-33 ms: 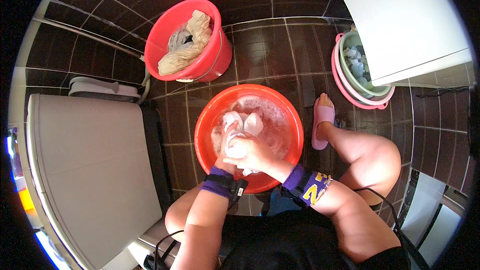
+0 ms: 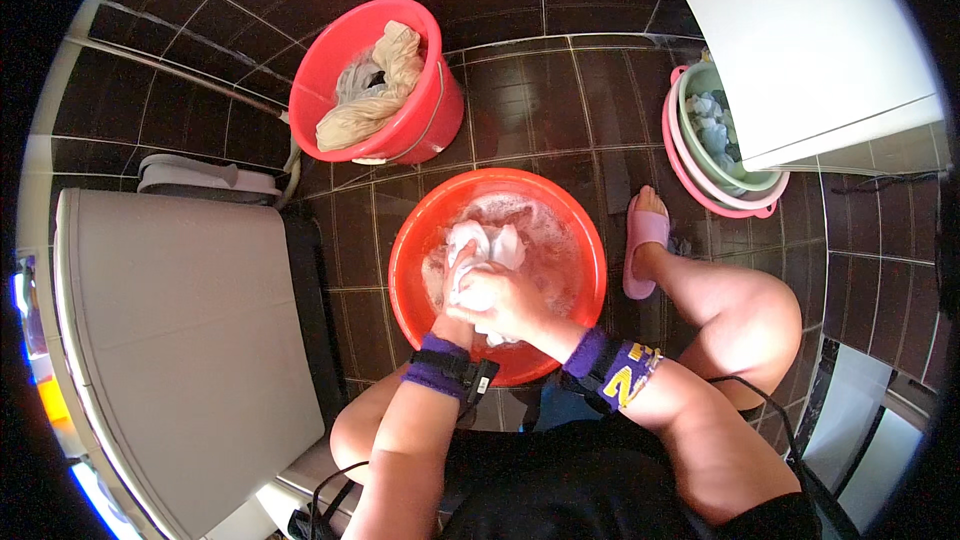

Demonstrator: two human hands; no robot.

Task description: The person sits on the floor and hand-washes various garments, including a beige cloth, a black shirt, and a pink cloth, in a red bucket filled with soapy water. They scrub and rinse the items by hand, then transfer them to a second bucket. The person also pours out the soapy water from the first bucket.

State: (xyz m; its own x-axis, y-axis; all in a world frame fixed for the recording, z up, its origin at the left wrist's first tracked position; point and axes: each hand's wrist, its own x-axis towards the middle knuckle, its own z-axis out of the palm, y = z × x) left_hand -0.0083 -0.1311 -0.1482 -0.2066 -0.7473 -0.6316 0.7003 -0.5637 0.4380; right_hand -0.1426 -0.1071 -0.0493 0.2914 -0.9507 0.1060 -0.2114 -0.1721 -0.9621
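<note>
A bunched white cloth (image 2: pixel 505 246) is gripped between my two hands over a red basin (image 2: pixel 598 270) of sudsy water. My right hand (image 2: pixel 500 298) wraps over the near part of the cloth, its fingers curled. Close against it on the left, my left hand (image 2: pixel 456 292) is closed on the same cloth, its fingers partly hidden by the fabric and by my right hand. Part of the cloth hangs below the hands toward the basin's near side. Foam floats on the water (image 2: pixel 555 260) around it.
A red bucket (image 2: pixel 450 105) holding beige and grey cloth stands at the far left. Stacked basins (image 2: pixel 672 145) with small pale items sit at the far right, partly under a white cabinet (image 2: pixel 820 50). A grey-topped box (image 2: pixel 190 320) flanks my left; my slippered foot (image 2: pixel 648 240) is right of the basin.
My hands have shifted very slightly on the cloth, the right one a touch upward. Everything else stays where it was.
</note>
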